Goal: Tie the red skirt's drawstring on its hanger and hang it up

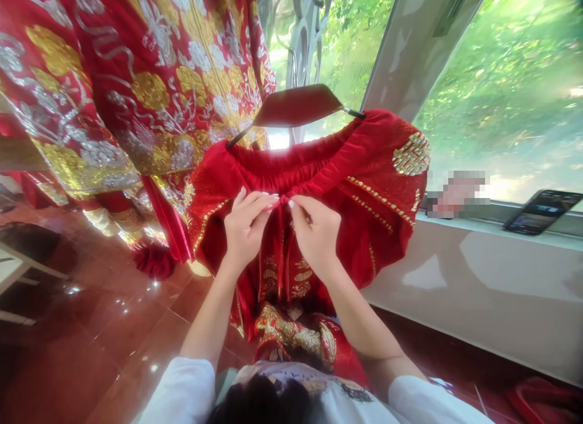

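A red embroidered skirt [373, 187] with gold trim hangs from a dark hanger [296, 105] in front of me. Its gathered waistband runs across the middle. My left hand [246, 226] and my right hand [314, 232] meet at the centre of that waistband, fingertips pinched on the fabric on either side of the front opening. Both hands are closed on the cloth. The lower skirt falls between my forearms, showing gold embroidery [291, 333].
A large red garment with gold and silver embroidery [136, 78] hangs at the left. A white window ledge [501, 229] on the right holds a phone [542, 211]. A reddish tiled floor [91, 351] lies below, with a white furniture edge [13, 272] at the far left.
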`<move>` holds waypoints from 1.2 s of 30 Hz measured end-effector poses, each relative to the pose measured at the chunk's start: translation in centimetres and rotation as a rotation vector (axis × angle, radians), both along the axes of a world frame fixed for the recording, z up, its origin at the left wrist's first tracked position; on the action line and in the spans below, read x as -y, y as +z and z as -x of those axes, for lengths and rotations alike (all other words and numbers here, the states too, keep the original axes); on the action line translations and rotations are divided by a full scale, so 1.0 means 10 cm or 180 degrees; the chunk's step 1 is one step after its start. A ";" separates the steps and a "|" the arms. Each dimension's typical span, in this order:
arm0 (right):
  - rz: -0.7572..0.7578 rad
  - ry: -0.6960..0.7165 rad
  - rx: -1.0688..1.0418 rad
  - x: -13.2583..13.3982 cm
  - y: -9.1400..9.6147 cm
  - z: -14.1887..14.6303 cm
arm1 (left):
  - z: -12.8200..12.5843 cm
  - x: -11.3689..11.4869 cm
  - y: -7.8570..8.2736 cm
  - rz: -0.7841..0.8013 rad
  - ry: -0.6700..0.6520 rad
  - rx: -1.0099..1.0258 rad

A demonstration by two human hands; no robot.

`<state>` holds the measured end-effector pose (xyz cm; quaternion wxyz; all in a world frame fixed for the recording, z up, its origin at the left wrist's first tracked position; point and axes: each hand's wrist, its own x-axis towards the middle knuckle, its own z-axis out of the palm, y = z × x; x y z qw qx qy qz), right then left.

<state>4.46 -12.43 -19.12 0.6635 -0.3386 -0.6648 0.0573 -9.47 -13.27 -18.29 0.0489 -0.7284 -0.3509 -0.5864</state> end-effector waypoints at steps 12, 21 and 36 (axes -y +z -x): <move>-0.0584 0.0428 0.0752 -0.13 0.19 -0.30 | -0.06 -0.03 -0.02 0.0242 -0.0200 0.0643; -0.0223 0.0698 0.0709 0.37 -0.13 -0.40 | 0.04 -0.06 -0.04 0.0232 -0.0292 0.0465; 0.0351 0.0427 0.1207 0.29 -0.04 -0.76 | -0.08 0.03 0.05 0.0020 0.0700 -0.0424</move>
